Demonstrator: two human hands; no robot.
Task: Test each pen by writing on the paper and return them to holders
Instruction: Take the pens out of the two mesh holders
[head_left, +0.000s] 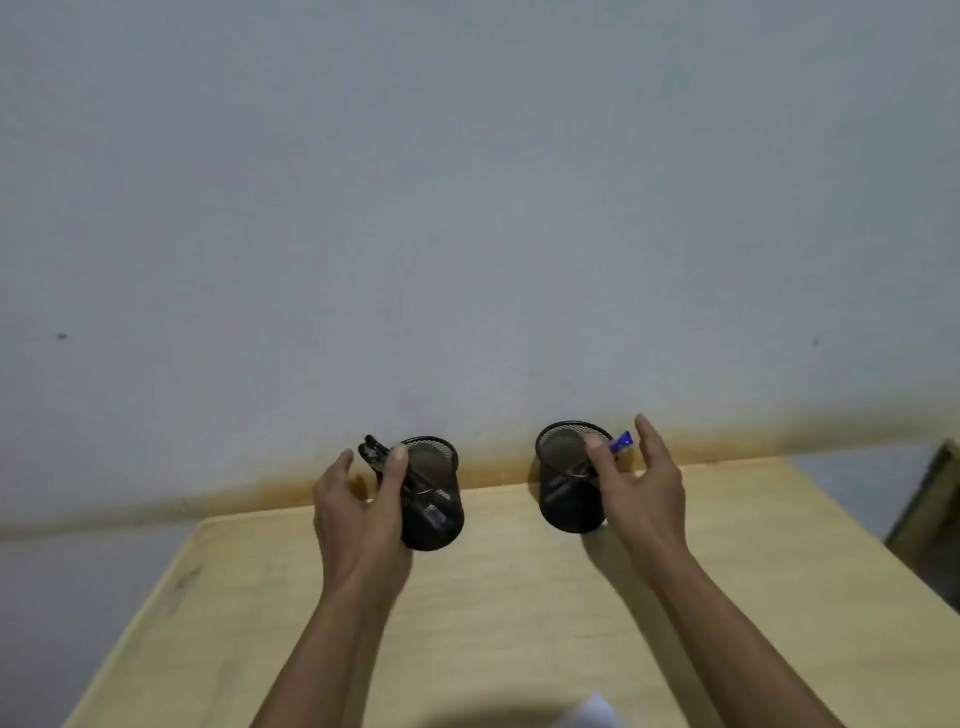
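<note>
Two black mesh pen holders stand near the far edge of the wooden table (519, 613). The left holder (439, 512) has black pens (375, 452) leaning out of its left side. My left hand (358, 514) is at those pens, thumb against the holder's rim and fingers curled around them. The right holder (566, 493) has a blue-capped pen (621, 443) sticking out over its right rim. My right hand (641, 488) pinches that pen between thumb and a finger, the other fingers spread. A corner of white paper (592, 712) shows at the bottom edge.
A plain grey wall rises directly behind the table. A dark object (930, 514) stands off the table's right side. The table's left and right edges slant outward toward me.
</note>
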